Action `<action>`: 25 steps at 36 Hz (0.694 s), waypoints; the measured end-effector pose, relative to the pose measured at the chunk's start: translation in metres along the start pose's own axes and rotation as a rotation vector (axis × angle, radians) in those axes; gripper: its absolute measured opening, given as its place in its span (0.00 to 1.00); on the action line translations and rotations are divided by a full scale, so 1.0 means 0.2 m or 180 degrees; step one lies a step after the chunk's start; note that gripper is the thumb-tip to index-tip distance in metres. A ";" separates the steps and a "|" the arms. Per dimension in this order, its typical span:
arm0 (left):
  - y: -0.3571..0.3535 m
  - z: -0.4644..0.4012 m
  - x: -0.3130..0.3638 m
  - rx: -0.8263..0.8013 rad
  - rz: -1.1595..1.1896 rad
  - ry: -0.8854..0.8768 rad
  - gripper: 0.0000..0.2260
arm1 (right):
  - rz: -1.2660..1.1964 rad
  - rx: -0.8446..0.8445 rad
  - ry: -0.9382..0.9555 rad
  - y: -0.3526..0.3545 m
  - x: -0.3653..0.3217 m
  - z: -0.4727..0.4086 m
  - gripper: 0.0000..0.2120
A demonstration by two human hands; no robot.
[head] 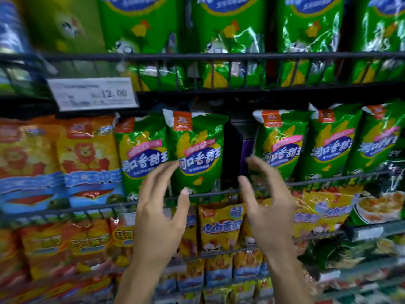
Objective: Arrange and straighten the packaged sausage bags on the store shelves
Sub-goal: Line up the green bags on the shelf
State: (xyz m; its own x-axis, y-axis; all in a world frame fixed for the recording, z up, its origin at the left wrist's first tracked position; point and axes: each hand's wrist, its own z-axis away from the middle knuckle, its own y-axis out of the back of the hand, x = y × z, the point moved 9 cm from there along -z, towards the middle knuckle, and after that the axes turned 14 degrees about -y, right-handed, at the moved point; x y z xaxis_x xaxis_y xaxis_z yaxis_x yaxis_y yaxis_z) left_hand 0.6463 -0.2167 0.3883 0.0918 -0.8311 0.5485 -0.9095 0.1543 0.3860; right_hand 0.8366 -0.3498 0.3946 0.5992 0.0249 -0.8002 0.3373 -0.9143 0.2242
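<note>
A: While both our arms reach up from six o'clock, our left hand [158, 207] is raised with its fingers [163, 172] spread and straight, their tips just at the lower left edge of the green sausage bag [197, 154] in the middle of the shelf.

B: And our right hand [266, 205] stands at three o'clock of that one, palm turned inward, fingers loosely spread and slightly bent, holding nothing. It sits before the dark gap [238, 150] between that bag and the next green bag [281, 141].

A: Can we read anything?

B: The price tag [93, 93] at ten o'clock shows "12.00"; the rest of it is blurred. The green bags carry large white Chinese characters on a blue oval and an orange square logo at the top corner.

A: What holds them?

B: A black wire shelf rail [317, 179] runs in front of the row. At nine o'clock of the green bags stand orange bags with a lion [87, 156]. Above, at twelve o'clock, the upper wire shelf [219, 57] holds larger green bags [228, 38]. Below, at six o'clock, yellow bags [221, 227] fill the lower shelf.
</note>
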 end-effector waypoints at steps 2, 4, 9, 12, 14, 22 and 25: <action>0.00 0.00 -0.04 -0.0099 -0.0093 0.0223 0.26 | 0.0133 -0.0506 -0.0226 -0.14 -0.01 0.00 0.25; -0.02 0.01 -0.05 -0.0216 -0.0115 0.0318 0.28 | 0.0285 -0.0773 -0.0413 -0.24 0.00 -0.01 0.29; -0.08 0.03 -0.03 -0.0555 0.0026 0.0323 0.31 | 0.0566 -0.1046 -0.0480 -0.35 0.01 -0.07 0.32; -0.07 0.02 -0.01 -0.0531 0.0176 0.0289 0.30 | 0.0462 -0.1063 -0.0525 -0.38 0.02 -0.07 0.28; -0.07 0.02 0.01 -0.0415 0.0313 0.0226 0.29 | 0.0294 -0.0970 -0.0505 -0.37 0.01 -0.08 0.22; -0.08 -0.02 0.12 -0.0212 0.0502 -0.0070 0.28 | 0.0055 -0.0548 -0.0332 -0.26 -0.04 -0.13 0.22; -0.14 -0.05 0.13 -0.0284 0.0469 -0.0165 0.28 | 0.0184 -0.0535 -0.0417 -0.22 -0.01 -0.15 0.23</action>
State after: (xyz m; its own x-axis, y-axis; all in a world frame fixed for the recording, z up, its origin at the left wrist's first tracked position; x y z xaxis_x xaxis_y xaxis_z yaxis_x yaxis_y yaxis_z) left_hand 0.6781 -0.2381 0.3990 -0.0628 -0.8221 0.5659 -0.8717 0.3214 0.3700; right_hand 0.8420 -0.2973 0.4026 0.5253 -0.0885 -0.8463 0.4280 -0.8322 0.3526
